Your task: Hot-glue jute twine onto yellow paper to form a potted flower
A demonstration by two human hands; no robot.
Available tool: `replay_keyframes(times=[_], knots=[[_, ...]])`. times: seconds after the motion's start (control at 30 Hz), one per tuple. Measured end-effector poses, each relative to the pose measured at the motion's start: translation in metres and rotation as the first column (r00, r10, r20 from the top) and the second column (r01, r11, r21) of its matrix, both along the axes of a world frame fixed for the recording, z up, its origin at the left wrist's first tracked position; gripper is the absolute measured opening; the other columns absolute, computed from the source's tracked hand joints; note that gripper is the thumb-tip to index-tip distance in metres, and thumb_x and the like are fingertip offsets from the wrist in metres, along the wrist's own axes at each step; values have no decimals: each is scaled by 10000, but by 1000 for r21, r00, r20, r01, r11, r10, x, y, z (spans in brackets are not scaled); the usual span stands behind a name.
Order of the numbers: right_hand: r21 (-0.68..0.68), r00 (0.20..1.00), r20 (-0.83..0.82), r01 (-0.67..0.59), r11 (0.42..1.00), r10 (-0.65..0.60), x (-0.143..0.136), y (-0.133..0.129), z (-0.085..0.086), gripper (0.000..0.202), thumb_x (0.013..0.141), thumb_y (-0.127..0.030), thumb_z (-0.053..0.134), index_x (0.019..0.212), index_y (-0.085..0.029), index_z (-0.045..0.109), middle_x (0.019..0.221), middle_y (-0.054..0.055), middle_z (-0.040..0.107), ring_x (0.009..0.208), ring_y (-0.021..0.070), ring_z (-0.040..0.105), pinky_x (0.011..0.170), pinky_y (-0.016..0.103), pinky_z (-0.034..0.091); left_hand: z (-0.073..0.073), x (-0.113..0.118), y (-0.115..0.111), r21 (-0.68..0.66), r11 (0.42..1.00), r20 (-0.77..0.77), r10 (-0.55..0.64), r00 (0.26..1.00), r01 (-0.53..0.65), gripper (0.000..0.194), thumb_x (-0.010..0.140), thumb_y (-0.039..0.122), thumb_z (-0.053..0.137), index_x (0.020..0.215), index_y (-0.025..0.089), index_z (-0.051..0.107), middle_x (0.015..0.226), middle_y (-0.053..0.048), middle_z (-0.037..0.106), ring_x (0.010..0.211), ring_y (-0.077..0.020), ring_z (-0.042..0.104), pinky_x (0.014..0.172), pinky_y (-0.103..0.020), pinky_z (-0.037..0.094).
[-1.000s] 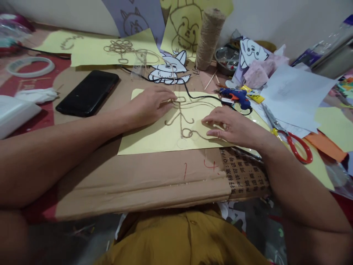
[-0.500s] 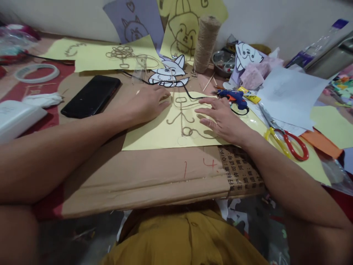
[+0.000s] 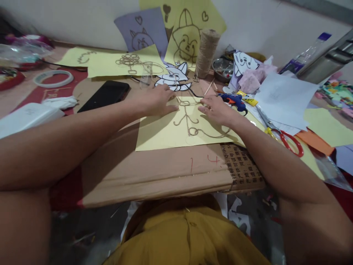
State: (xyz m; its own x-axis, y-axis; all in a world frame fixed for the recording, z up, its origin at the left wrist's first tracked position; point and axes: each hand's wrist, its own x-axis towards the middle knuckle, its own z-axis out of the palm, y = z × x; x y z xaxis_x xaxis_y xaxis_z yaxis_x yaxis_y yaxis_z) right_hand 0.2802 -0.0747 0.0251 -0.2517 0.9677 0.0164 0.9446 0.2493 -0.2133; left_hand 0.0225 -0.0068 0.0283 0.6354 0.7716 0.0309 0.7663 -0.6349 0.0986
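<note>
The left hand (image 3: 167,101), thumb and fingers apart, rests at the yellow sheet (image 3: 158,134); the right hand (image 3: 202,104) has its fingertips at the twine (image 3: 211,136), its grip unclear. Twine shapes lie on the sheet; beyond, a spool (image 3: 207,53) stands.

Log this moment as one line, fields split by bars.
left hand: over yellow sheet | right hand: fingertips at twine | twine: branching figure on sheet | scissors: right of sheet

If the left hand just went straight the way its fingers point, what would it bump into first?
Probably the small twine loop on the yellow paper, if the left hand is low enough; its height is unclear.
</note>
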Motion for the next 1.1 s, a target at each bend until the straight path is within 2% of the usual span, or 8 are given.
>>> replay_keyframes(times=[0.23,0.33,0.47,0.57,0.67,0.8,0.97,1.1], knots=[[95,999,-17,35,995,-34,5,1,-13,417,1049,-396,547,1328,-154,740,1457,219,631,1457,414,506,1268,626,354,5,26,21,-12,1000,-109,6,994,-7,650,957,657,582,1355,158,707,1316,-173,637,1236,-385,621,976,-416,471],[116,999,1,53,992,-54,7,-2,-11,367,1033,-353,584,1267,-148,777,1446,217,624,1402,402,559,1230,587,419,6,38,31,-64,998,-86,5,996,-10,653,887,665,669,1288,154,731,1192,-168,691,1147,-369,658,896,-385,471],[83,985,-1,173,981,-174,11,-4,-5,359,1012,-322,629,1291,-145,772,1383,209,681,1263,367,657,1117,528,514,10,44,43,-164,976,-125,121,985,-141,792,706,791,771,1248,213,748,1093,-113,726,1032,-348,680,820,-369,443],[45,963,-35,267,963,-265,14,-4,-2,327,984,-251,658,1277,-156,768,1240,187,767,1174,333,701,1028,478,552,14,46,43,-214,965,-149,119,982,-149,729,623,811,799,1067,233,787,898,-73,710,945,-318,669,777,-350,404],[51,962,-59,269,962,-266,16,-3,-1,232,956,-171,632,1110,-173,806,1115,153,807,1062,293,730,957,419,561,18,48,34,-246,962,-109,96,989,-120,606,632,762,784,916,227,762,777,-55,673,861,-273,635,717,-338,361],[64,966,-53,258,964,-255,16,-5,0,173,888,-102,625,879,-170,784,996,145,817,968,293,732,930,403,555,22,44,21,-268,958,-50,94,994,-104,460,679,652,740,845,222,725,776,-32,685,792,-224,614,673,-323,352],[151,948,-118,310,939,-295,23,-6,-1,144,901,-129,594,884,-190,723,1032,158,803,1003,316,723,927,422,557,26,31,11,-279,958,0,62,998,-60,396,758,627,702,872,251,752,827,-33,746,770,-232,660,656,-339,408],[92,852,-428,373,923,-302,28,-2,-4,137,859,-117,628,788,-234,625,887,90,775,804,226,682,758,347,560,24,23,6,-376,924,86,108,990,-68,502,709,591,778,1097,273,767,1061,-59,812,949,-276,742,718,-336,494]])
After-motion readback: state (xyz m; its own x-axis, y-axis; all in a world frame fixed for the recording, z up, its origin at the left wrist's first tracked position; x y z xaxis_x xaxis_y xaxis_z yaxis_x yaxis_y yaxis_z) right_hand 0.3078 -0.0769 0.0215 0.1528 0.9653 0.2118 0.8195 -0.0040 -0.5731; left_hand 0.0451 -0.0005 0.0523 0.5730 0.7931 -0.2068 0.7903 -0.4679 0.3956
